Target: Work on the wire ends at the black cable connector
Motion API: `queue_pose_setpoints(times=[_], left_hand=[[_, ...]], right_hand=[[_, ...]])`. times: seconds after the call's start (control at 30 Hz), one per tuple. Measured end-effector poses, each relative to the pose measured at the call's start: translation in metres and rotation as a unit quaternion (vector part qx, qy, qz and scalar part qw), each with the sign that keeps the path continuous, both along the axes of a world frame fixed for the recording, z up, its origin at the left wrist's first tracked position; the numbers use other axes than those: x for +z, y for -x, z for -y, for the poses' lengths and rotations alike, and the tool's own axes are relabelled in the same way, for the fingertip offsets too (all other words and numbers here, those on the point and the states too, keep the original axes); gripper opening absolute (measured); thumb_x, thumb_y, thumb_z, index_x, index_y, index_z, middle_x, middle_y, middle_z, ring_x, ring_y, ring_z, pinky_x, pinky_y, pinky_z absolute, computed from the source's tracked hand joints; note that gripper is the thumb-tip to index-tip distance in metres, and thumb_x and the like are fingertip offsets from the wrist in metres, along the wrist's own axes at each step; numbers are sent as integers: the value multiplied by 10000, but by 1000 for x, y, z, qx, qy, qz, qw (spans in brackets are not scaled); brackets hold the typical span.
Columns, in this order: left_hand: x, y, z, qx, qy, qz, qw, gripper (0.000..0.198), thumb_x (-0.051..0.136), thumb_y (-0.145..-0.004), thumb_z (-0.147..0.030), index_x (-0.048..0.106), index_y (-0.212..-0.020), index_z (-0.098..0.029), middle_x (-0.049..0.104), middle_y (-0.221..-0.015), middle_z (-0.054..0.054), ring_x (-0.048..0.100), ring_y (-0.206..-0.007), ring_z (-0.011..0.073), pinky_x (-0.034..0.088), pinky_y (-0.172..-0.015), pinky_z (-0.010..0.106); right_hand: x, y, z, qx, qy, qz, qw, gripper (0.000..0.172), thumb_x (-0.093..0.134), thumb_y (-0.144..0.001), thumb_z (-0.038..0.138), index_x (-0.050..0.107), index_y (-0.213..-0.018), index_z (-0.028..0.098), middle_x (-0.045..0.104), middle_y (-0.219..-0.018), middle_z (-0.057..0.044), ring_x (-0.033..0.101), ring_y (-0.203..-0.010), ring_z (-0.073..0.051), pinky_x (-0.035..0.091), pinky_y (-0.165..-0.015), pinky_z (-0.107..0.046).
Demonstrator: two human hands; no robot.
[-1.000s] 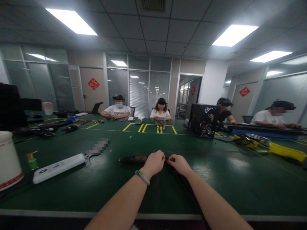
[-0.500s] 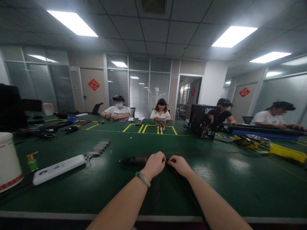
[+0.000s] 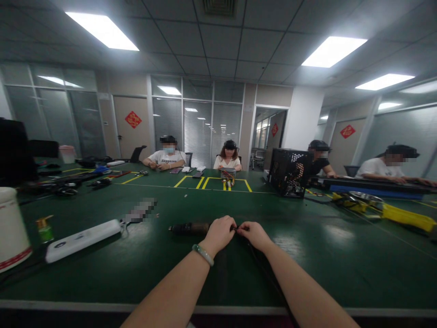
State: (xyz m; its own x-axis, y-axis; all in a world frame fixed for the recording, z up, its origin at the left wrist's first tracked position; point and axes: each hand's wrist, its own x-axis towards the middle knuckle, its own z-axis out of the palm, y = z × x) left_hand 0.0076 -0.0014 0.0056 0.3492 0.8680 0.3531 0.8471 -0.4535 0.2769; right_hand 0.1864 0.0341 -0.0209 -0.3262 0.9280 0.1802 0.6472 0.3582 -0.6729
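Note:
My left hand [image 3: 220, 232], with a pale green bangle on the wrist, is closed around the right end of a dark cylindrical tool [image 3: 189, 228] that lies on the green table [image 3: 153, 264]. My right hand [image 3: 253, 234] is pinched shut right next to it, fingertips touching the left hand's. A thin black cable [image 3: 262, 269] runs from under the right hand back toward me. What the right fingers pinch is too small to make out.
A white power strip [image 3: 82, 239] lies to the left, with a small green bottle [image 3: 44, 228] and a white tub [image 3: 12, 228] beyond it. A black mesh computer case [image 3: 290, 172] and yellow trays [image 3: 406, 216] stand at the right. Several seated people work at the table's far side.
The two hands have closed the small gap between them and now touch. The tool has not moved.

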Motion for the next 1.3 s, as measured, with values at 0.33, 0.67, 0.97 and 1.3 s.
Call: queue_pose_setpoints(times=[0.33,0.67,0.97,1.3], left_hand=[[-10,2,-8,-12,-32,21,999,121,503,-846,-256,612,-878,-215,592,-943,25,556,-885,164,410,-801,289],[-6,2,-6,-14,-11,41,999,136,502,-836,-243,614,-901,-203,599,-958,33,558,-904,169,417,-823,288],[-7,2,-5,1,-8,48,999,116,514,-819,-215,594,-901,-197,584,-962,32,559,-883,158,410,-816,277],[-8,0,-5,23,-4,35,999,153,465,-853,-234,610,-874,-194,585,-958,43,556,-873,166,407,-806,290]], right_hand=[[-3,2,-3,1,7,-5,1000,211,572,-794,340,711,-819,183,699,-763,-13,604,-687,-149,429,-665,-244],[-2,4,-2,-1,4,10,1000,206,557,-807,325,701,-834,180,693,-780,-21,604,-692,-147,408,-608,-229],[-3,2,-5,11,-11,-23,1000,163,581,-784,287,702,-803,180,695,-756,-15,598,-681,-141,402,-607,-225],[2,1,-2,27,-5,-3,1000,172,585,-788,302,702,-829,183,690,-766,-20,591,-655,-142,405,-592,-234]])
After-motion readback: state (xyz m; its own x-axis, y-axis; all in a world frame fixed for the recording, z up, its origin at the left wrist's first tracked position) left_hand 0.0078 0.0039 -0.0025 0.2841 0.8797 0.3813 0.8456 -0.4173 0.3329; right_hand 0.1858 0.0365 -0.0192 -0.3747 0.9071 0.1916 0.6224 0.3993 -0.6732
